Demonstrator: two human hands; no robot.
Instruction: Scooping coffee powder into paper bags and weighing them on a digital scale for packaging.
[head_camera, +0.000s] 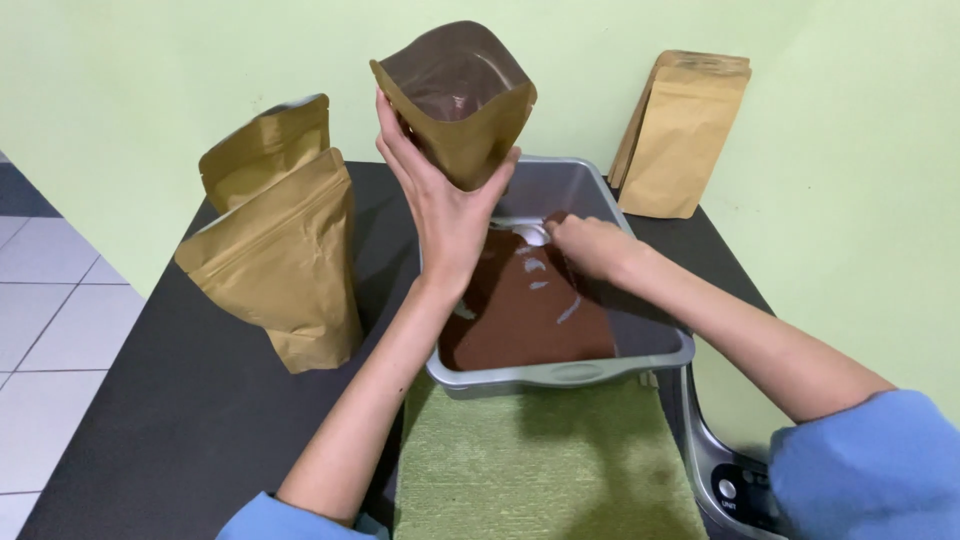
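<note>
1. Head view, left hand (448, 215): it is raised above the near-left part of the tub, palm toward the camera's right. Its grip is closed around the lower part of an open pouch (458, 98), fingers behind and thumb in front.
2. The open pouch is kraft brown outside and dark and shiny inside. It is tilted, with its mouth gaping toward the camera, above the tub's left rim.
3. Right hand (592, 245): it reaches down into the tub (572, 372), knuckles up, fingers curled over something white (532, 235) at the far edge of the powder. Whether the grip is closed on that white thing I cannot tell; most of it is hidden.
4. The tub is grey, rectangular and plastic, and it stands on the dark tabletop (190, 400). Brown powder (525, 315) covers most of its floor, with paler streaks on top.
5. A green mat (545, 465) lies just before the tub, touching its near wall.
6. Two filled pouches (280, 250) stand upright at the left, one behind the other, near the left arm.
7. A stack of flat pouches (680, 135) leans against the pale green wall at the far right.
8. A scale (730, 475) shows in part at the lower right, beside the mat and under the right sleeve.
</note>
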